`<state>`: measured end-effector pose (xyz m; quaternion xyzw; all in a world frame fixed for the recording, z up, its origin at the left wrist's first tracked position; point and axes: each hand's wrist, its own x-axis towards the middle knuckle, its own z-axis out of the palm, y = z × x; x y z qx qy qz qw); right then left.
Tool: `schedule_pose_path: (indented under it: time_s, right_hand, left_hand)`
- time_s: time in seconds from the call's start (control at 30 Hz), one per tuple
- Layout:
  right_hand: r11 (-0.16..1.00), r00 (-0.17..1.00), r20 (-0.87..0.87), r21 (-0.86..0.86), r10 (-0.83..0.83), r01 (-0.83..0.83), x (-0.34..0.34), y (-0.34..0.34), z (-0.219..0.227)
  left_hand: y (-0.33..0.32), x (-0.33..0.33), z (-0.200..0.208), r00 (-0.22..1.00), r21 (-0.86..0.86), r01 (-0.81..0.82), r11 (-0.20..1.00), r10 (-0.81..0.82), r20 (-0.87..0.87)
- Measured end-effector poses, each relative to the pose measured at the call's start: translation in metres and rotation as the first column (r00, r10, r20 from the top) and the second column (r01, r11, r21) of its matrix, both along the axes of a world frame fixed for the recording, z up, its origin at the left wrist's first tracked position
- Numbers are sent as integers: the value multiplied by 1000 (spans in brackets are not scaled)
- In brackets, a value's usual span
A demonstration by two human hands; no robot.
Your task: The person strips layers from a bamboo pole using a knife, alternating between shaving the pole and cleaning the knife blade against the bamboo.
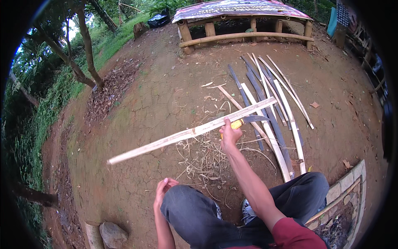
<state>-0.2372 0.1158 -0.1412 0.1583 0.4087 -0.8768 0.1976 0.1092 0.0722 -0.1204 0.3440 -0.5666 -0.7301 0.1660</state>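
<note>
My right hand (230, 135) is closed around the yellow handle of a knife (255, 118), whose dark curved blade points right. The same hand pinches a long pale split bamboo strip (166, 141) under its thumb. That strip slants across the view, with its left end free in the air and its right end over other strips on the ground. My left hand (163, 189) is beside my left knee, holding nothing, its fingers loosely apart and partly hidden by the leg. Below the strip, thin curled shavings (207, 159) litter the soil between my feet and the bamboo.
Several pale and dark bamboo strips (286, 103) lie on the bare earth ahead, right of centre. A low bamboo platform (248, 37) with a printed sheet stands farther off. A stone (112, 235) is at lower left, a brick-edged bed (344, 182) at lower right. Trees (89, 50) line the left.
</note>
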Motion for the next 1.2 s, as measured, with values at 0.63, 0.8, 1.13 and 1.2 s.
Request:
schedule_pose_path:
  time_s: [0.63, 0.8, 1.13, 1.2]
  right_hand:
    - [933, 918, 281, -305, 280, -191, 78, 28, -14]
    - [853, 845, 303, -434, 441, -289, 76, 18, -34]
    - [740, 434, 615, -633, 659, -227, 70, 77, -31]
    - [744, 439, 610, -612, 660, -269, 80, 100, -24]
  left_hand:
    - [-71, -49, 107, 621, -171, -586, 792, 303, -723]
    - [-56, -63, 140, 671, -343, -593, 728, 212, -711]
    - [-56, -112, 170, 692, -434, -584, 685, 140, -709]
    - [-55, -124, 168, 732, -475, -621, 624, 246, -635]
